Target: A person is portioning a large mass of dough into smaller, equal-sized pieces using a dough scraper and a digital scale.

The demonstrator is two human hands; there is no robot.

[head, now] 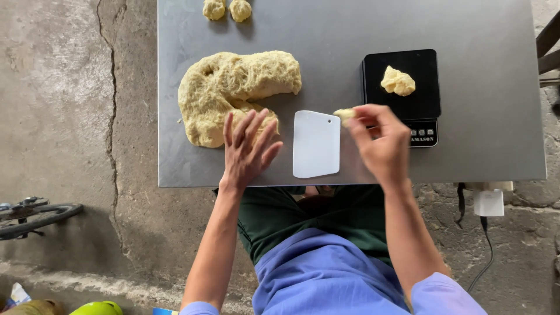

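A large mass of yellow dough [233, 87] lies on the grey metal table [490, 134]. My left hand [248, 149] rests flat, fingers spread, on the near end of that dough. My right hand [379, 140] pinches a small piece of dough [344, 114] between its fingertips, just left of a black digital scale [402, 79]. Another small lump of dough [398, 81] sits on the scale's platform. A white plastic dough scraper [316, 143] lies flat on the table between my two hands, untouched.
Two small dough balls [227, 9] sit at the table's far edge. A white plug and black cable [487, 204] hang below the table at right. Cracked concrete floor surrounds the table; a dark wheel-like object [35, 214] lies at left.
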